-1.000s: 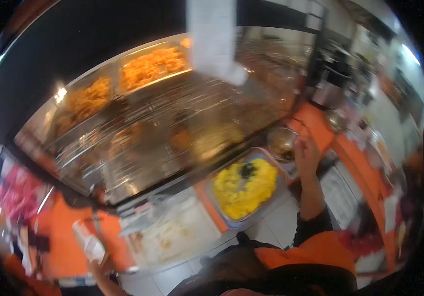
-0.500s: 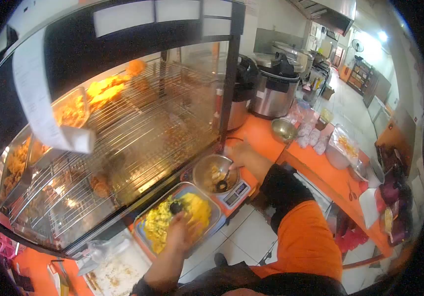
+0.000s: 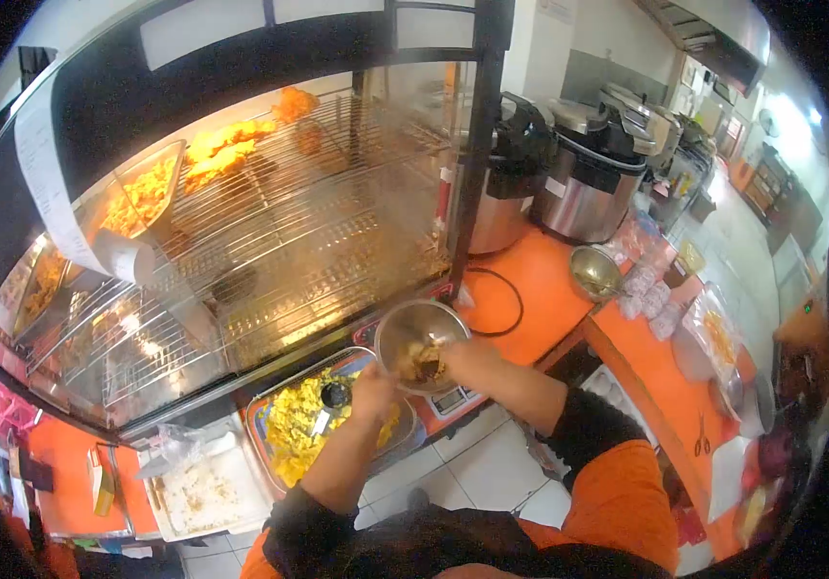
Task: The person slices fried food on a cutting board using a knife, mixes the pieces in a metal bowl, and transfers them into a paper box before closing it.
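Observation:
A round metal bowl [image 3: 397, 328] with pale and brown food inside sits over the digital scale [image 3: 449, 401]. My left hand [image 3: 373, 391] is closed at the bowl's near left rim, seemingly gripping it. Reaching into the bowl, my right hand [image 3: 472, 362] is blurred, its fingers closed around what looks like a dark-headed utensil, mostly hidden by the hand. Just left of my left hand, a metal tray [image 3: 262, 454] holds yellow chopped food [image 3: 297, 425]. A black round cup-like piece [image 3: 335, 394] with a light tag-like strip rests on that food.
A heated glass cabinet [image 3: 270, 232] with wire racks and fried food stands along the left. Behind the bowl are large cookers [image 3: 588, 183], a small bowl [image 3: 595, 272] and wrapped bundles [image 3: 648, 294]. Scissors [image 3: 703, 436] lie at right; a stained white board [image 3: 207, 492] lies at left.
My left hand has moved from the black piece in the tray to the bowl's rim. My right hand has come lower over the bowl. The view has shifted.

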A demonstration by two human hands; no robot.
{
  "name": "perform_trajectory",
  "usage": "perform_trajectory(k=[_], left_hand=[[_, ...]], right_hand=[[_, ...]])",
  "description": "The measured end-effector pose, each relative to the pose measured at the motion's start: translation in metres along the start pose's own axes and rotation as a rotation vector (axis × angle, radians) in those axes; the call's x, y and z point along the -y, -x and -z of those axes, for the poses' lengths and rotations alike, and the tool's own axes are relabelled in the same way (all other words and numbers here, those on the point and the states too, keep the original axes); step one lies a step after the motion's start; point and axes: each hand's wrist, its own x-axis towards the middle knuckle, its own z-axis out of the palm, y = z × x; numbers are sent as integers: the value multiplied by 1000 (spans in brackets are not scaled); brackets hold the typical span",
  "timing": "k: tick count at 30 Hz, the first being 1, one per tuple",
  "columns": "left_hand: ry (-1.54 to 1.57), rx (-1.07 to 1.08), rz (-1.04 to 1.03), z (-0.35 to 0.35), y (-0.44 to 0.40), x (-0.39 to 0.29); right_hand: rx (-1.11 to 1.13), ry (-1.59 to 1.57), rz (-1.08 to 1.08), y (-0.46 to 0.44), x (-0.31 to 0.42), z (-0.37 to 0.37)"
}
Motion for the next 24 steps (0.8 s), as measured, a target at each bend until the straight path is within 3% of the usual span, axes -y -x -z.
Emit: perform_trajectory(k=[2,4,5,9,11,14,17,21,24], left_hand=[[208,-7,-3,1,29,-29],[506,-4,-39,12,53,-37],[526,4,-65,18,70,-47],[539,-18,-120,43,123,-47],[553,-58,-93,72,147,-38],[636,-93,-146,117,184,-19],[632,-193,-119,167,232,7],[624,-320,-147,234,313,31],[627,-485,-127,283,369,72]], right_hand=[[-46,16,138,12,14,4],[109,38,127,49,45,40],[183,54,122,61,58,52],[100,177,67,54,93,23],[55,131,111,52,112,34],[128,201,364,93,167,48],[79,142,374,80,225,-15],[-32,207,428,96,301,6],[226,302,587,104,358,-27]])
